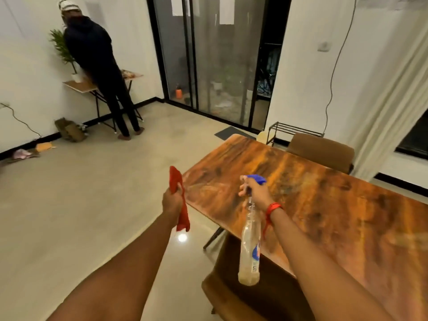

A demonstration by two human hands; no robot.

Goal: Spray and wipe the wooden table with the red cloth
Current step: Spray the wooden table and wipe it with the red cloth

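The wooden table [312, 193] fills the right half of the head view, its glossy top streaked orange and brown. My left hand [171, 200] is closed around the red cloth [179, 193], which hangs over the floor just left of the table's near corner. My right hand [256, 189] grips the neck of a clear spray bottle [250, 246] with a blue trigger head, held over the table's left edge. The nozzle points to the left and the bottle body hangs down below the hand. A red band circles my right wrist.
A brown chair [322, 150] stands at the table's far side and another [243, 295] is tucked under the near edge. A person [97, 66] stands at a small folding table [78, 85] against the left wall. Bags and clutter lie along that wall. Glass sliding doors [208, 54] are ahead.
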